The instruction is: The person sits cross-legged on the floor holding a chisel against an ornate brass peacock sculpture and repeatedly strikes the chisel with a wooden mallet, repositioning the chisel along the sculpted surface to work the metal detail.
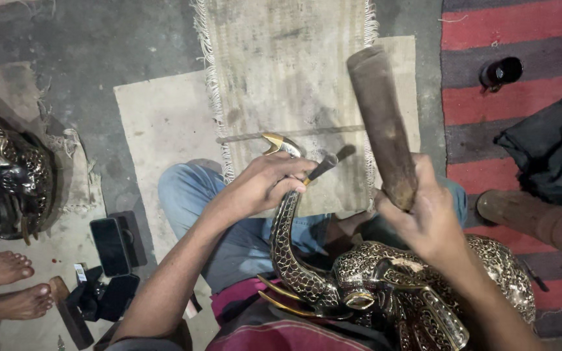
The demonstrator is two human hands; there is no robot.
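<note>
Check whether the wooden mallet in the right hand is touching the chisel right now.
Apart. The head view shows the wooden mallet raised in the right hand, with bare mat between it and the chisel held by the left hand.

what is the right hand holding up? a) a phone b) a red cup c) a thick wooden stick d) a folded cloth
c: the right hand grips a thick brown wooden stick by its lower end and raises it above the engraved metal bird figure, while the left hand holds a small chisel-like tool against the figure's neck.
</note>
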